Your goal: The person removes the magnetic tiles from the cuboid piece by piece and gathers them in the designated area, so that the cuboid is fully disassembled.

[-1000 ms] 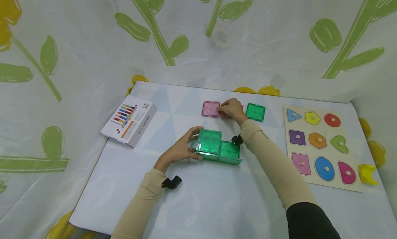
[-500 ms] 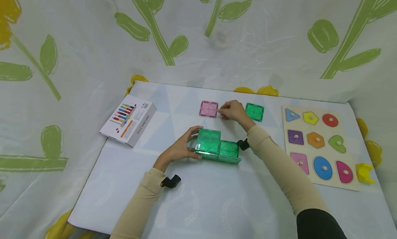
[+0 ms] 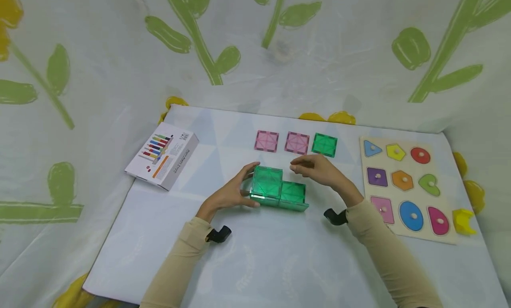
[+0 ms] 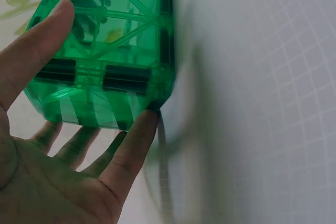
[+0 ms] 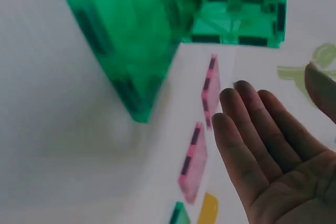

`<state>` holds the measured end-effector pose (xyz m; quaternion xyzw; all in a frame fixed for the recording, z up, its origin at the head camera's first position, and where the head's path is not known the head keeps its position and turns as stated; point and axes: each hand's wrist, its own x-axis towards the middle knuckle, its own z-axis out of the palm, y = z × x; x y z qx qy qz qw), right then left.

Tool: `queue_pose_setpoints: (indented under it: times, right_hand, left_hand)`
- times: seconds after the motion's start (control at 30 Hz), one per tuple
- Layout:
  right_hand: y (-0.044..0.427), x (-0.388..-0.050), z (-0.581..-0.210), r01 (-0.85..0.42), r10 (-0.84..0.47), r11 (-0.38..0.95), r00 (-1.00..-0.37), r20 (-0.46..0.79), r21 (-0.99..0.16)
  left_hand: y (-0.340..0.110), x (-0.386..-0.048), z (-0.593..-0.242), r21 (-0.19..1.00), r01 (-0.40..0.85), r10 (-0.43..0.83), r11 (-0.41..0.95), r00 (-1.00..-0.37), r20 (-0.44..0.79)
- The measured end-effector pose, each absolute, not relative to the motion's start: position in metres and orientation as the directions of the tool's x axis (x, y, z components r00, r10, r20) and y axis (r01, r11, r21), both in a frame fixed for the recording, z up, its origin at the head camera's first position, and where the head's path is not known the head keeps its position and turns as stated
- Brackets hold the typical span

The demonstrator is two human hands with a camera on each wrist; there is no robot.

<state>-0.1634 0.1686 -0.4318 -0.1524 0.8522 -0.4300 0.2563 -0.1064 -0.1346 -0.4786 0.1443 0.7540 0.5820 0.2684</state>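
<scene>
A see-through green structure of magnetic tiles [image 3: 266, 182] stands on the table, taller at its left end and lower at its right. My left hand [image 3: 228, 193] holds its left end, thumb on one side and fingers on the other, as the left wrist view shows. My right hand [image 3: 321, 171] is just above and right of the structure; in the right wrist view its fingers [image 5: 252, 145] are extended and the palm holds nothing. Behind lie a pink tile [image 3: 266, 141], a second pink tile [image 3: 297, 143] and a flat green tile [image 3: 324, 144] in a row.
A white box [image 3: 161, 156] with an abacus picture lies at the table's left edge. On the right is a wooden shape puzzle board [image 3: 405, 237] with knobbed pieces, and a yellow object [image 3: 463, 222] beside it. A printed curtain hangs behind the table.
My right hand has let go of the second pink tile, which now lies between the other two. That hand has drawn back toward the green structure. The left hand keeps its hold.
</scene>
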Motion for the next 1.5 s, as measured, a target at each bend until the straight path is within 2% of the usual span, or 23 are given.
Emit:
queue_pose_setpoints:
  times: [0.13, 0.3, 0.4, 0.6, 0.9, 1.5]
  right_hand:
    - [0.177, -0.138, -0.445, -0.087, -0.526, 0.54, -0.811, -0.255, -0.837]
    - [0.178, -0.115, -0.456, -0.103, -0.605, 0.437, -0.769, -0.207, -0.894]
    - [0.174, -0.103, -0.461, -0.108, -0.609, 0.441, -0.765, -0.209, -0.891]
    - [0.164, -0.083, -0.474, -0.141, -0.551, 0.49, -0.815, -0.18, -0.86]
    - [0.157, -0.068, -0.492, -0.121, -0.437, 0.453, -0.894, -0.101, -0.883]
    - [0.154, -0.063, -0.503, -0.122, -0.396, 0.379, -0.917, -0.042, -0.917]
  left_hand:
    - [-0.133, -0.106, -0.48, 0.951, -0.083, 0.522, 0.298, -0.82, -0.235]
    - [-0.132, -0.105, -0.48, 0.947, -0.086, 0.508, 0.311, -0.827, -0.242]
    - [-0.132, -0.105, -0.481, 0.944, -0.084, 0.499, 0.319, -0.832, -0.243]
    - [-0.131, -0.105, -0.482, 0.947, -0.088, 0.501, 0.309, -0.832, -0.24]
    - [-0.132, -0.105, -0.482, 0.947, -0.102, 0.493, 0.303, -0.834, -0.247]
    - [-0.131, -0.105, -0.482, 0.949, -0.102, 0.494, 0.297, -0.834, -0.244]
